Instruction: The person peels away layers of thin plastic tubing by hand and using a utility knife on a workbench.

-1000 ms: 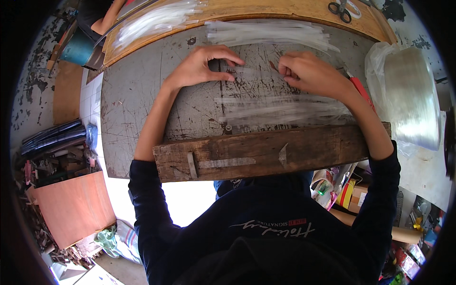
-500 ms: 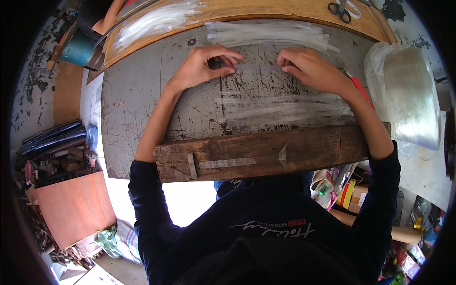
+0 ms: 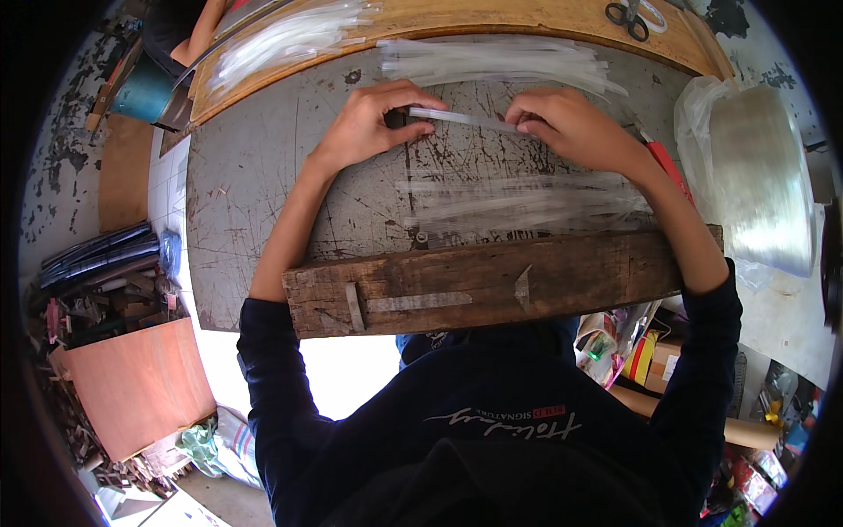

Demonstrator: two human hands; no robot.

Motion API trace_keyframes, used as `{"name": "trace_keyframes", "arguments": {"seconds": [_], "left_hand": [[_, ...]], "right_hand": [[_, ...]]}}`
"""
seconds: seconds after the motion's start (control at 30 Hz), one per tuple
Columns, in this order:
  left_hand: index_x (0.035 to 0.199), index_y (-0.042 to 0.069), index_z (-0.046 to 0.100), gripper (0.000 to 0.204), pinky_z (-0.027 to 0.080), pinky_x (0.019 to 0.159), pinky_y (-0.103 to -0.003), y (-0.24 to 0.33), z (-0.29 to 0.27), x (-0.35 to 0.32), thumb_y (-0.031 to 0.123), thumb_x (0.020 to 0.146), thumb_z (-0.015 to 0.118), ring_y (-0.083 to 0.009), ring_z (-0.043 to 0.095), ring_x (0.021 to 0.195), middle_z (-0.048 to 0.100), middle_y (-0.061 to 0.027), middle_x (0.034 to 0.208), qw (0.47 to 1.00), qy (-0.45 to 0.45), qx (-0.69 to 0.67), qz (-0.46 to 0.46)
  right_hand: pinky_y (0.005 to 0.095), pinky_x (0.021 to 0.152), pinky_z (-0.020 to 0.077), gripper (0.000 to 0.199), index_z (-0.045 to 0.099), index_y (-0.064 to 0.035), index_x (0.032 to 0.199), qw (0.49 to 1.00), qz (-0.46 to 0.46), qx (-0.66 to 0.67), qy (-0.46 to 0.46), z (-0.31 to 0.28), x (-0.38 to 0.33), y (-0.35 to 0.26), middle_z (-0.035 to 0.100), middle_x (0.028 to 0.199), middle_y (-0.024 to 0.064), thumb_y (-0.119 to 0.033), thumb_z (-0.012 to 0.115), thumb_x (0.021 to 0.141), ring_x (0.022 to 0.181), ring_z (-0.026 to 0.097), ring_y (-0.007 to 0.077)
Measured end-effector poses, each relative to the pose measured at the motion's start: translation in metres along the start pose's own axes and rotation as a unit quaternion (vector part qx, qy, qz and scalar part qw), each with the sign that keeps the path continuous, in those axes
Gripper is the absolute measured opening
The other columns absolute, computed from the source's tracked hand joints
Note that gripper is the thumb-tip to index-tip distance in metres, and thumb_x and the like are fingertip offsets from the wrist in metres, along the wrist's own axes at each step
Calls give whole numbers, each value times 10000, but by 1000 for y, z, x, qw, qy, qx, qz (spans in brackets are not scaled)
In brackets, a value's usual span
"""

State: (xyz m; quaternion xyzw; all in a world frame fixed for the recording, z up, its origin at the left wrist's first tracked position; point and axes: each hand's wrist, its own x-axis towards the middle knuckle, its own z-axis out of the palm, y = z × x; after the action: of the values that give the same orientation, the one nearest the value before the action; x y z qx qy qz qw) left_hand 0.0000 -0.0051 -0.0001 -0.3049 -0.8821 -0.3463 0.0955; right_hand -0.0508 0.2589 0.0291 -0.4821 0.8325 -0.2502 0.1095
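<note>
A narrow translucent plastic strip (image 3: 470,119) spans the space between my two hands above the scratched grey tabletop (image 3: 263,176). Its right end is pinched by the thumb and fingers of my right hand (image 3: 566,126). My left hand (image 3: 362,125) curls around the strip's left end, which lies against the fingers; the thumb sits just below it. Nearer me, a loose bundle of clear strips (image 3: 527,204) lies flat. Another bundle of strips (image 3: 500,63) is beyond my hands, along the far side of the grey top.
A dark wooden plank (image 3: 492,277) lies along the near edge, under my forearms. A pile of white strips (image 3: 290,39) and black scissors (image 3: 629,19) rest on the wooden board behind. To the right stand a large clear plastic roll (image 3: 762,180) and a red-handled tool (image 3: 669,167).
The strip between my hands has turned and now shows as a bright, slightly sloping band reaching into my left hand. Both hands have hardly moved.
</note>
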Motion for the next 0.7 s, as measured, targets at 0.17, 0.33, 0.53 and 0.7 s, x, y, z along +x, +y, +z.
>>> {"name": "trace_keyframes", "arguments": {"seconds": [0.17,0.33,0.53,0.7], "left_hand": [[953,106,670,263,505,680,-283,-1,1,0,56,697,704,-148,601,769,650,-33,860,1000,3,-15,-2],[958,103,671,252,538,669,-268,-3,0,0,89,708,698,-160,648,748,660,-44,869,999,16,22,16],[950,102,680,226,530,706,-264,-5,3,0,113,724,685,-167,649,775,669,-59,883,997,73,-12,-1],[947,76,677,197,527,728,-262,-9,-1,-2,100,752,662,-156,645,804,669,-68,906,987,95,-123,-28]], "right_hand": [[369,682,431,162,520,-20,948,999,27,40,-22,0,0,1,562,860,120,-92,567,811,786,556,271],[374,723,433,236,516,-39,957,997,-30,-67,29,4,-3,-2,523,931,99,-164,620,786,862,539,273],[383,733,436,247,523,-41,956,998,1,-55,6,4,-2,-3,526,918,94,-169,633,777,857,543,268],[382,725,435,229,526,-38,942,999,-16,-41,22,5,-1,-1,528,918,89,-159,630,778,854,542,261]]}}
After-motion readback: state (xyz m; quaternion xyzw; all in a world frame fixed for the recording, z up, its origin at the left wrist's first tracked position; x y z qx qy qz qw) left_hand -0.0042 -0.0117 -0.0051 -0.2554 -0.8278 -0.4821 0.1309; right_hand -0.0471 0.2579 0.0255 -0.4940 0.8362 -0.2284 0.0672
